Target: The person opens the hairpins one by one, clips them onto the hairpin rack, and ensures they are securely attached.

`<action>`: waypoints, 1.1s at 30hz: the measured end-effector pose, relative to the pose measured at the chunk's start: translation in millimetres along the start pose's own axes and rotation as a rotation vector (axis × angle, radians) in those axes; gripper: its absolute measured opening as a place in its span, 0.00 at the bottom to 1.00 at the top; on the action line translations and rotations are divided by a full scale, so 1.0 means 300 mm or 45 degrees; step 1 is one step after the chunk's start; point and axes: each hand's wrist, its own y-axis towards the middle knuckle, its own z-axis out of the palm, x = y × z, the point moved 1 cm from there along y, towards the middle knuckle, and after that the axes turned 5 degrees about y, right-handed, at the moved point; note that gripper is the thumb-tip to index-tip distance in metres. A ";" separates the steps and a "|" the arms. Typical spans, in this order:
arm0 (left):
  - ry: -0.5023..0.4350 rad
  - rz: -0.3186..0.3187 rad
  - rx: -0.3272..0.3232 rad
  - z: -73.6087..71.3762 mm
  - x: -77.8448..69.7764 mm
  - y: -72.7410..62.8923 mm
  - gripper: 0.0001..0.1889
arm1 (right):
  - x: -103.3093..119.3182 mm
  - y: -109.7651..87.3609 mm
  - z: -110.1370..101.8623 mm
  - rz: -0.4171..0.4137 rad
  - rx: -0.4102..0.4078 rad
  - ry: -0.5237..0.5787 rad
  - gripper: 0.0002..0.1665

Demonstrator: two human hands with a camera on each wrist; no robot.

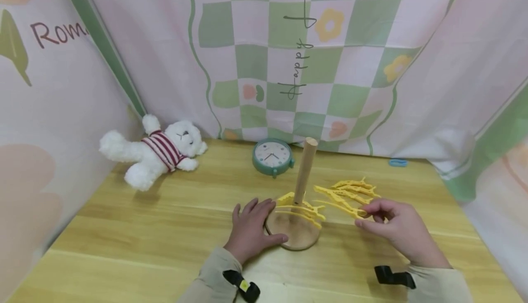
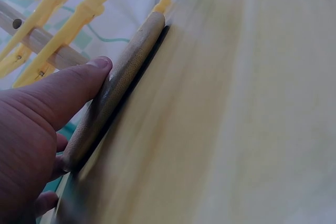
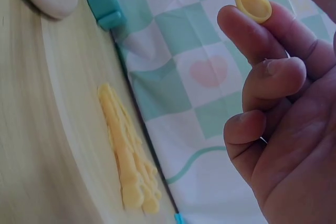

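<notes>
A wooden stand has a round base (image 1: 290,237) and an upright post (image 1: 305,170). My left hand (image 1: 252,229) holds the left edge of its base, thumb on the top face and fingers along the rim. Several yellow plastic clips (image 1: 303,211) with long branching arms hang across the lower post; metal springs show on them in the left wrist view. To the right of the stand, my right hand (image 1: 398,227) pinches one end of another yellow clip (image 3: 254,6) between thumb and fingers. Behind that hand, a pile of similar yellow clips (image 3: 126,150) lies on the table.
A green round clock (image 1: 272,156) lies behind the stand. A white plush bear (image 1: 165,149) in a striped shirt is at the back left. A small blue object (image 1: 398,162) lies near the table's back edge. Patterned curtain (image 1: 288,64) rises behind the wooden table (image 1: 144,248).
</notes>
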 end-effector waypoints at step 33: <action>0.073 0.105 0.118 0.012 -0.028 0.000 0.47 | 0.111 0.008 0.112 -0.234 0.004 0.103 0.12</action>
